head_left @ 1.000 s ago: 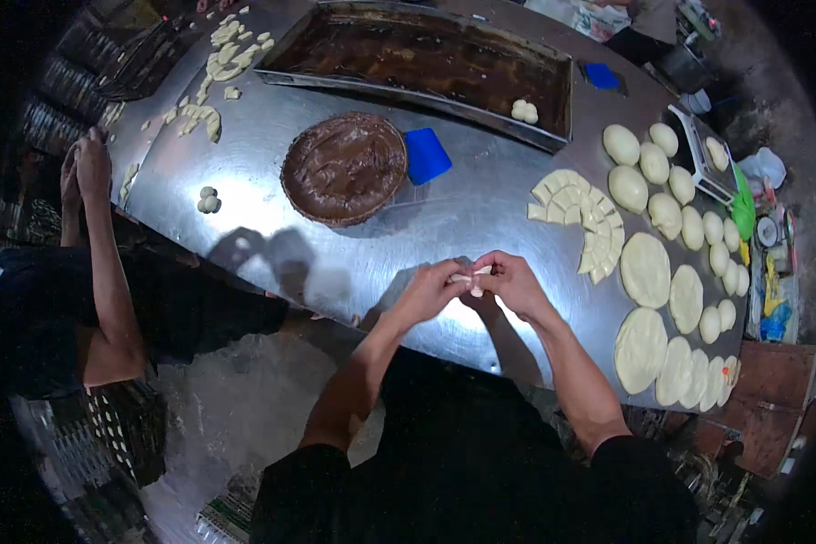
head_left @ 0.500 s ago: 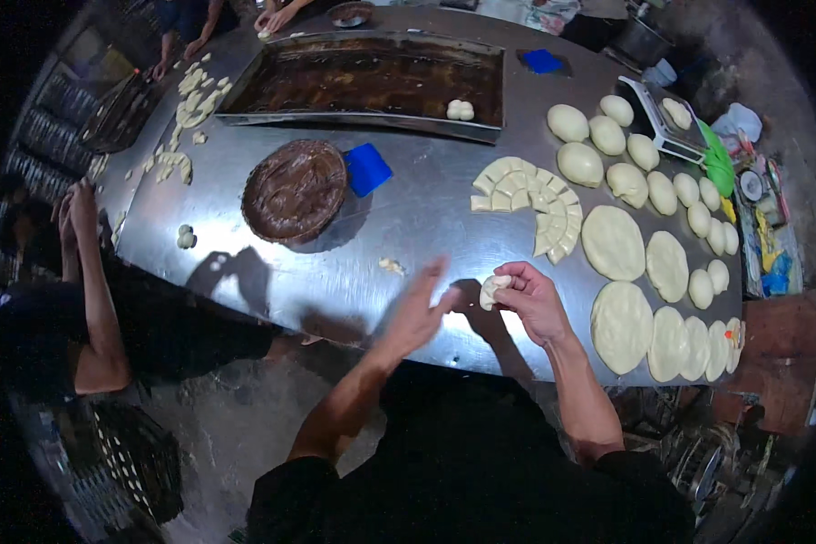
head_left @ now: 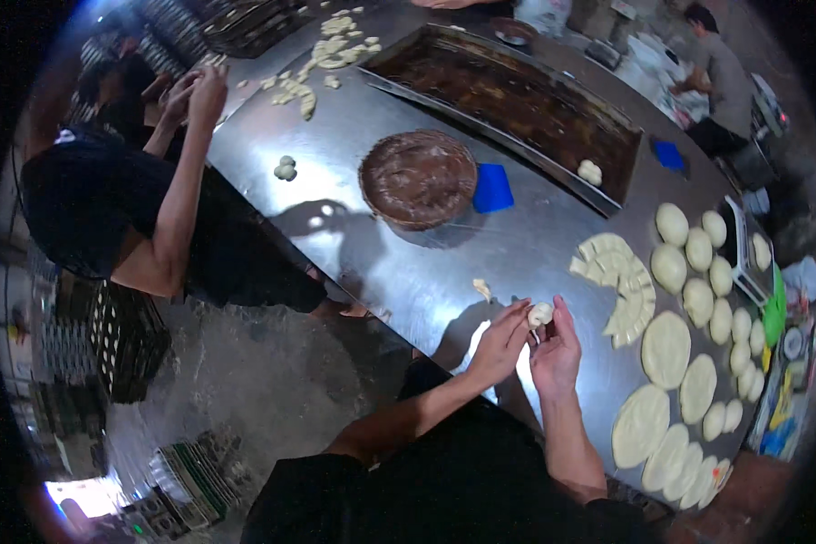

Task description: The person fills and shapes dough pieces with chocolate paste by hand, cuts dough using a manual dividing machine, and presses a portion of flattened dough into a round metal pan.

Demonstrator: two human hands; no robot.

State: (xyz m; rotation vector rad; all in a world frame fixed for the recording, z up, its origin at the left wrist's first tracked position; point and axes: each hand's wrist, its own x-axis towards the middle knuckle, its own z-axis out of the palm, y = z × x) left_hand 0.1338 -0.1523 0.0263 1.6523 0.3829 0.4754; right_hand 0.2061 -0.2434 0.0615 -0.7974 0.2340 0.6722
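Just above the near edge of the steel table [head_left: 299, 213], my left hand [head_left: 499, 349] and my right hand [head_left: 556, 358] are raised together, fingers closed around a small pale lump of dough [head_left: 540, 315]. A loose scrap of dough [head_left: 482, 288] lies just beyond my left hand. A fan of cut dough wedges [head_left: 627, 276] and flattened dough rounds [head_left: 665, 349] sit to the right, near rows of dough balls [head_left: 669, 267]. A round bowl of brown filling [head_left: 415, 177] stands beside a blue scraper [head_left: 493, 189] farther back.
A long oily pan [head_left: 499, 95] holds a dough cluster [head_left: 589, 172]. A scale [head_left: 739, 245] sits at the right. A co-worker [head_left: 154, 208] stands close on my left; another person [head_left: 712, 82] is at the back right. Stacked trays [head_left: 127, 340] are at lower left.
My view has turned. My left hand, apart half a second ago, has come back to the dough in my right hand. The co-worker's hands on the left are raised.
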